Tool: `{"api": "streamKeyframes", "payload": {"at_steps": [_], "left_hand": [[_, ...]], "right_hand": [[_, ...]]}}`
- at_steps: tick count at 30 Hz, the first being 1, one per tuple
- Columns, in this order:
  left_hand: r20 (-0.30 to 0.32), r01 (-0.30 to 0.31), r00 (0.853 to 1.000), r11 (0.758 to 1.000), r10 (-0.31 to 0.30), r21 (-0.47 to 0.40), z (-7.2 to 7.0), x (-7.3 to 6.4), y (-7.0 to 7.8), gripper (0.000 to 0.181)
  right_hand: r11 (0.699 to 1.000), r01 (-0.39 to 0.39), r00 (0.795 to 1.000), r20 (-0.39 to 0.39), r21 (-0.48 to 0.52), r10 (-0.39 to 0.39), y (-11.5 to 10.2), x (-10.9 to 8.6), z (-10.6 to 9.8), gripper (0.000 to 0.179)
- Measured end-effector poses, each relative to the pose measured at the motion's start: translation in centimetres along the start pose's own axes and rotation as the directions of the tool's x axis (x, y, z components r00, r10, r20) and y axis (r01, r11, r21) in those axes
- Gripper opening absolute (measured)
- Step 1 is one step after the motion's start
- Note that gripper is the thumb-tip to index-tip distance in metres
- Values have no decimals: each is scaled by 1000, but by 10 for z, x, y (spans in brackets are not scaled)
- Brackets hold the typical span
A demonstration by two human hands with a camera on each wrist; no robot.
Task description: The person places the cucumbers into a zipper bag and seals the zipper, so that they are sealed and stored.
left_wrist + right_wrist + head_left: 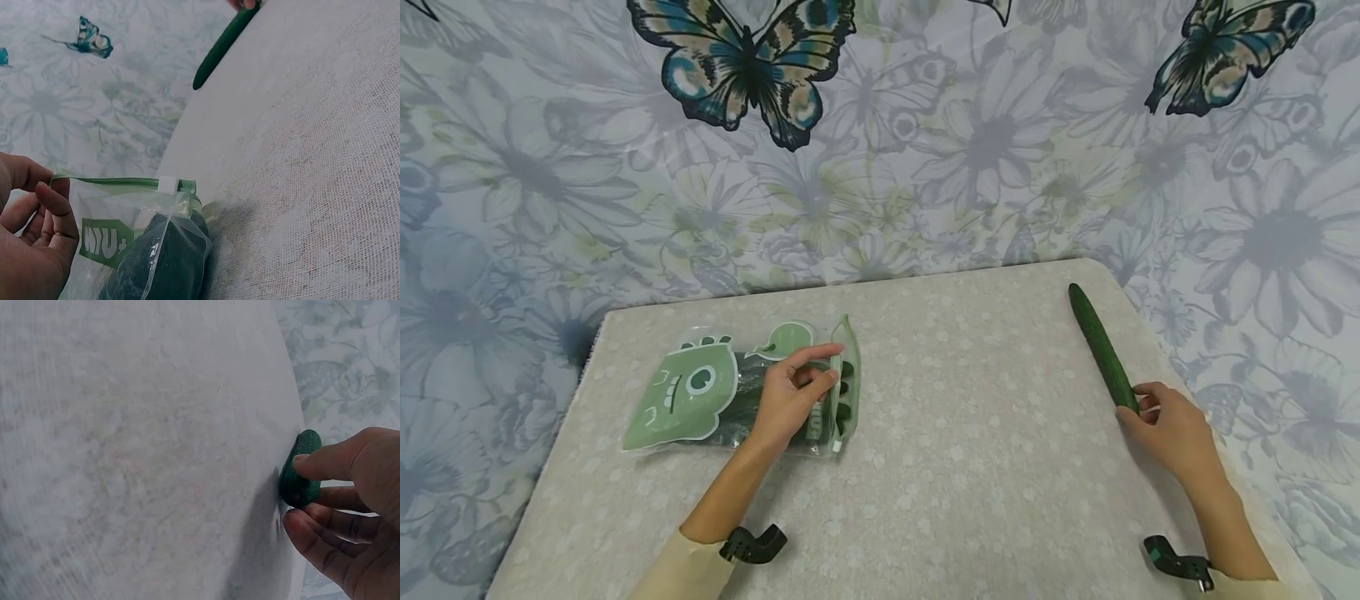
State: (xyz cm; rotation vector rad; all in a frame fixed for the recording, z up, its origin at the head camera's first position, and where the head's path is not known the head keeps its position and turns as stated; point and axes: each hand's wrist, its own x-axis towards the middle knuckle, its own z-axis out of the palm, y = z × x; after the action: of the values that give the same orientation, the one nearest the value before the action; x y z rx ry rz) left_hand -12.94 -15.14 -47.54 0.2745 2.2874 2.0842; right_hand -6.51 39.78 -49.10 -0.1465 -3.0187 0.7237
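Note:
A clear zip bag (681, 396) with a green cartoon face lies on the left of the table, dark green contents showing through it. Its mouth faces right, and a white slider (167, 185) sits at one end of the zip strip. My left hand (790, 396) pinches the bag's upper edge between thumb and finger. At the table's right side lies a long green cucumber (1097, 337), pointing away from me. Its near end is between the thumb and fingers of my right hand (1172, 429). In the right wrist view the cucumber (303, 472) shows end-on.
A pale patterned cloth covers the table (962, 433). Behind it rises a backdrop (880, 167) printed with flowers and butterflies. The cucumber lies close to the table's right edge. Each wrist wears a black camera mount (752, 546).

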Motion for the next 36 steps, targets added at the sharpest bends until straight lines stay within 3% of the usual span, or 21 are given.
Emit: {"api": "streamKeyframes", "payload": {"at_steps": [11, 15, 18, 20, 22, 25, 31, 33, 36], "left_hand": [[-2, 21, 1000, 1000, -21, 10, -1, 0, 0, 37], [1, 29, 1000, 1000, -29, 9, -1, -1, 0, 37], [-1, 32, 999, 999, -32, 10, -2, -2, 0, 37], [-2, 34, 999, 999, -34, 10, -2, -2, 0, 37], [-3, 37, 999, 999, -37, 9, -2, -2, 1, 37], [-1, 34, 999, 999, -34, 7, -2, -2, 1, 37], [-1, 29, 1000, 1000, -29, 0, -3, 0, 1, 37], [0, 27, 1000, 1000, -27, -1, -3, 0, 1, 37], [-1, 25, 1000, 1000, -25, -4, -2, 0, 0, 36]], "right_hand": [[995, -100, 995, -10, 29, 100, 2, 3, -4, 48], [977, -149, 987, -36, 151, 156, 1, 2, -11, 52], [921, -184, 974, -63, 344, 218, 2, 4, -16, 40], [834, -201, 956, -82, 514, 281, 2, 6, -18, 27], [719, -190, 937, -94, 668, 335, 2, 9, -20, 16], [577, -156, 911, -109, 802, 398, -1, 13, -22, 12], [452, -138, 862, -118, 881, 492, -4, 20, -24, 9], [322, -79, 852, -104, 943, 514, -4, 23, -24, 5], [78, 17, 858, -54, 997, 510, -1, 25, -25, 6]]}}
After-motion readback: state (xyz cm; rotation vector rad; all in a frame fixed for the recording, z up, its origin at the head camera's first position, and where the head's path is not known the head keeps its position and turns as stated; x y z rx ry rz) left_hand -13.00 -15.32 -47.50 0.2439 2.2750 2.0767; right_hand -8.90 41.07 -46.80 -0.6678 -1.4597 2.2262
